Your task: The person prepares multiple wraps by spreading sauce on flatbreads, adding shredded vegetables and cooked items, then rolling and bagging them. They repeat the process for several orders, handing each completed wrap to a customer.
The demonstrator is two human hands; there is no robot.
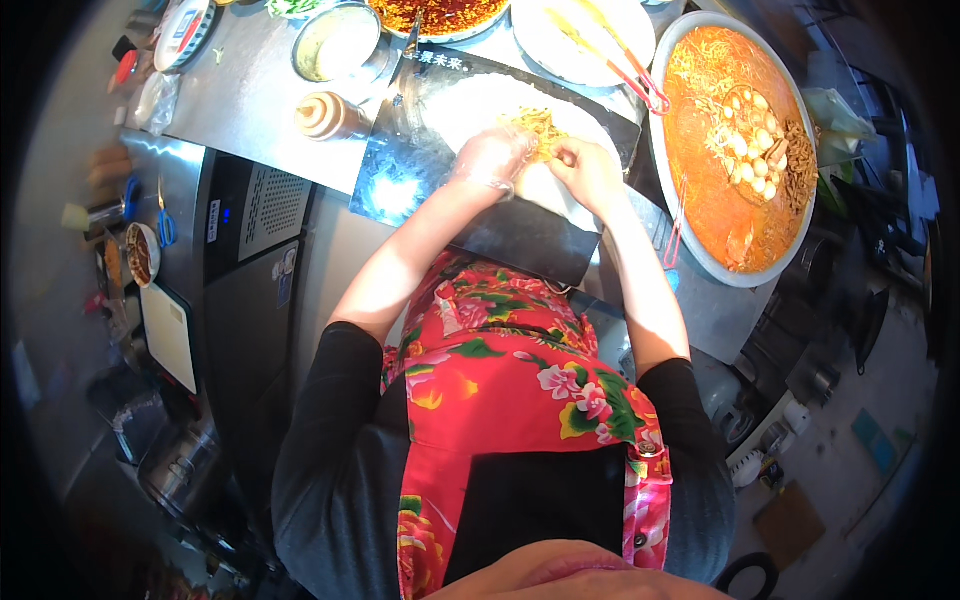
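Note:
A wide, thin white sheet of food (470, 108), washed out by glare, lies on a dark glossy board (530, 248). Yellow shredded food (540, 130) is heaped on the sheet. My left hand (492, 160), in a clear plastic glove, curls closed against the left side of these shreds; glare blurs its fingertips. Just right of the heap, my bare right hand (590, 172) is closed in a pinch over the sheet. What lies between its thumb and finger is too small to tell.
At right stands a large oval basin (655, 120) of orange-red broth with noodles and eggs; red-handled tongs (655, 95) reach over a white plate (540, 50). Left of the board are a squeeze bottle (322, 116) and a metal bowl (298, 50). Chili sauce (440, 14) sits behind.

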